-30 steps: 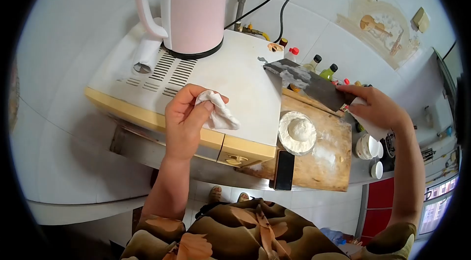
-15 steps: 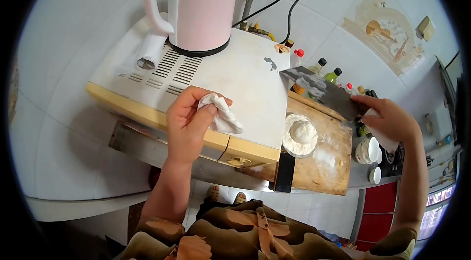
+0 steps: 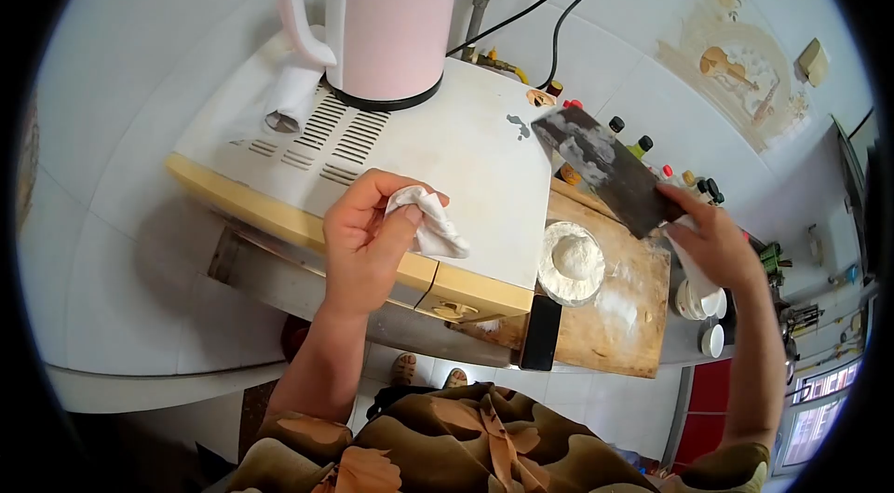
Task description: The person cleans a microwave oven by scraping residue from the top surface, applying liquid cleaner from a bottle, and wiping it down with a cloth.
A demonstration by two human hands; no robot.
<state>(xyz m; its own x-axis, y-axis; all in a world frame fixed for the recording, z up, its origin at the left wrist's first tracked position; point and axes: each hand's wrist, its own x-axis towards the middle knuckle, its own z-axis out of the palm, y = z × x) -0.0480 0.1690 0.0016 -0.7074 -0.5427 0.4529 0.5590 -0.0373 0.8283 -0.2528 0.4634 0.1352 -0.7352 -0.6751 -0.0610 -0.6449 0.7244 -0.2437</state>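
A crumpled white tissue [image 3: 438, 230] is pinched in my left hand [image 3: 366, 237], above the front part of a white appliance top [image 3: 466, 139]. My right hand [image 3: 712, 242] grips a broad dark cleaver [image 3: 601, 167] by its handle, and a white paper or cloth [image 3: 694, 265] hangs under that palm. White flour-like residue streaks the blade, which is raised over the back of a wooden board [image 3: 633, 307]. A bowl of white flour [image 3: 572, 263] with a pale lump in it stands on the board's left part.
A pink kettle [image 3: 396, 18] stands on the appliance beside a white roll [image 3: 296, 93]. A black phone [image 3: 541, 335] lies at the board's front left edge. Bottles [image 3: 640, 147] line the wall behind the board. White bowls [image 3: 712, 340] stand to the right. Black cables hang behind.
The cleaver's blade has tilted, its handle end lower and its broad face turned more to view. My left hand keeps the tissue. The view has shifted slightly.
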